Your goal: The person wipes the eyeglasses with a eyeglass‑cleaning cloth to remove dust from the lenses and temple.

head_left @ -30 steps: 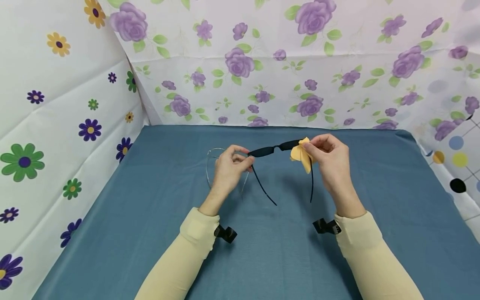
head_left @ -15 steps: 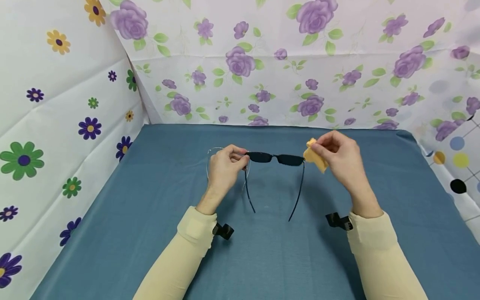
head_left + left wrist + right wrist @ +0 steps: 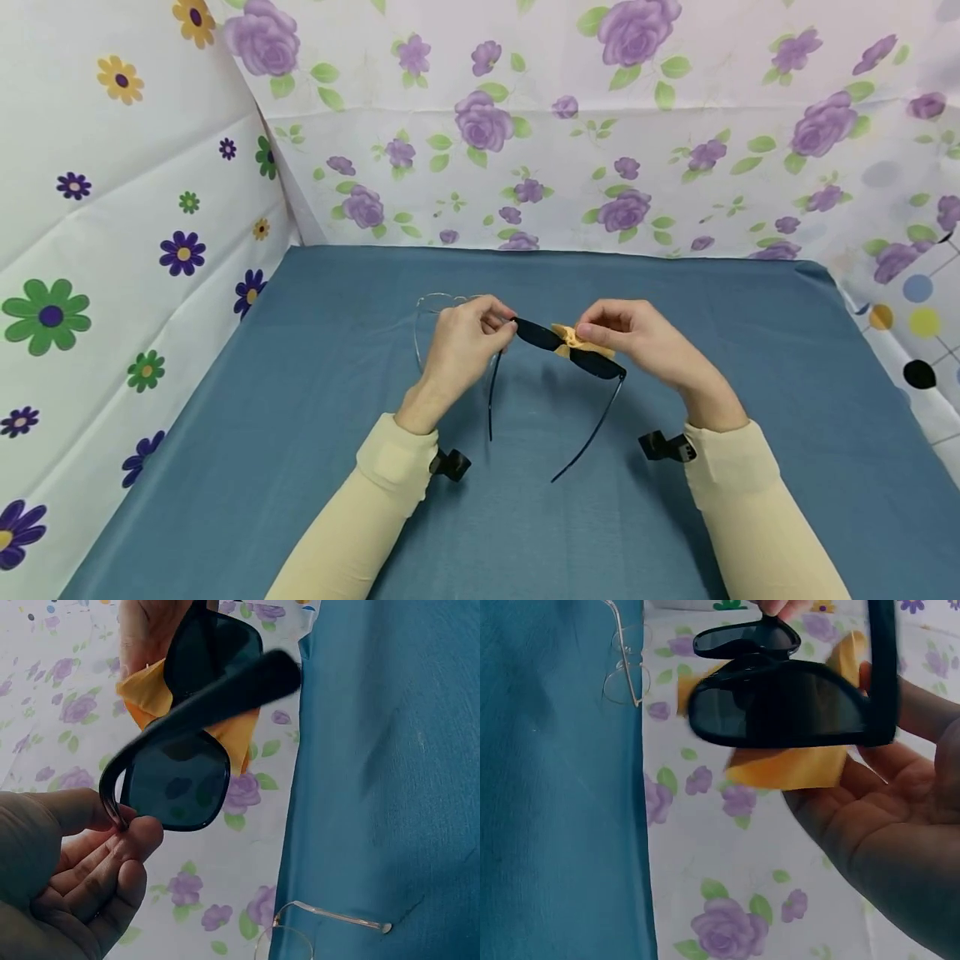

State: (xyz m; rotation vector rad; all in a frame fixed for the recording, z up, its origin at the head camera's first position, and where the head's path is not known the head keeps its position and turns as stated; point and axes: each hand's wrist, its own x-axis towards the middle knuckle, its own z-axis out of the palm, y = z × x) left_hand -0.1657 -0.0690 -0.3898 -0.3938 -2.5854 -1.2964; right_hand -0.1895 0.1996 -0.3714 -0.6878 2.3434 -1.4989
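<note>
Black sunglasses [image 3: 537, 335] are held up over the table, tilted down to the right, with both temples unfolded toward the person. My left hand [image 3: 467, 348] pinches them at the left hinge corner, as the left wrist view also shows with the dark lens [image 3: 176, 784] beside the fingertips. A yellow cloth [image 3: 567, 337] is pinched in my right hand [image 3: 637, 346] and lies against the frame near the bridge. Seen from the right wrist, the cloth [image 3: 791, 769] spreads behind the lens; part of the right fingers is hidden there.
Thin-rimmed clear eyeglasses [image 3: 417, 333] lie on the blue tablecloth [image 3: 315, 417] behind the left hand, partly hidden by it. Flower-printed sheets [image 3: 420, 142] stand along the back and left side. Each wrist carries a small black camera [image 3: 452, 465].
The cloth has gone from the right lens, off past the right end of the sunglasses, then back left to the bridge. The sunglasses' right end has dropped toward the person.
</note>
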